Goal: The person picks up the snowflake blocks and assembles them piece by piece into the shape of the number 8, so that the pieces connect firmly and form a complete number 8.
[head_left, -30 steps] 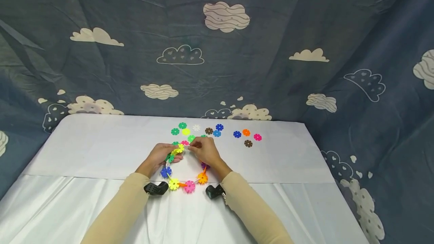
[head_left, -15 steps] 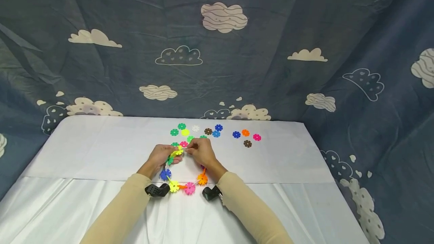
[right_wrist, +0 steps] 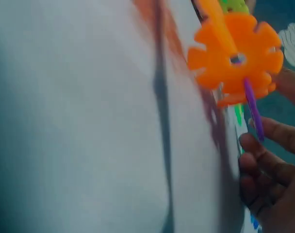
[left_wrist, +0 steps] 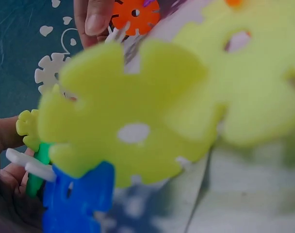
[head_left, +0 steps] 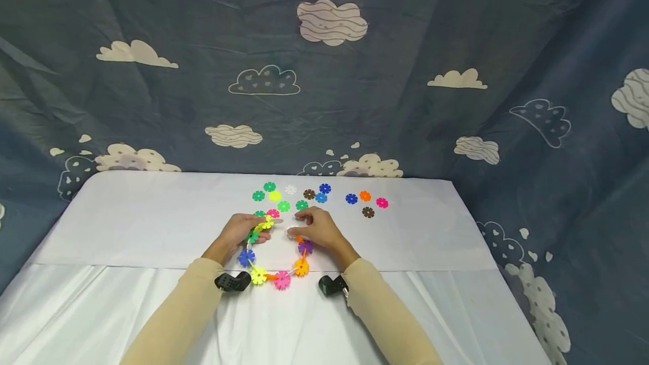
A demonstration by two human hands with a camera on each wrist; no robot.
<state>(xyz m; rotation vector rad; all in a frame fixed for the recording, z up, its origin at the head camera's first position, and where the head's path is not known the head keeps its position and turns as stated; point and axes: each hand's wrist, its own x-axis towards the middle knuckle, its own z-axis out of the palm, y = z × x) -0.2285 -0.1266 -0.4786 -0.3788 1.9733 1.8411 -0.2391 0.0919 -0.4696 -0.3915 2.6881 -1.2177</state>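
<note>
My left hand [head_left: 237,232] pinches one end of a chain of slotted plastic snowflake discs, its thumb by a yellow disc [head_left: 267,222]. A thin white disc [head_left: 278,220], seen nearly edge-on, sticks out to the right of that yellow one. The chain hangs in a loop through a blue disc [head_left: 247,258], a pink disc [head_left: 282,280] and an orange disc [head_left: 301,267]. On the loop's right side is a purple disc [head_left: 306,247]. My right hand [head_left: 324,231] is beside this end, thumb and forefinger spread apart. In the right wrist view its fingertips are close to the purple disc's edge [right_wrist: 254,111].
Loose discs lie on the white table [head_left: 152,218] beyond my hands, among them a light green disc [head_left: 284,206], a white disc [head_left: 290,190] and a brown disc [head_left: 309,194]. Farther right lies a pink disc [head_left: 382,203]. A cloud-patterned dark curtain [head_left: 324,106] stands behind.
My right hand has left the white disc by the yellow one, moved right, and spread its thumb and forefinger. The chain's purple side now shows more. My left hand keeps its grip.
</note>
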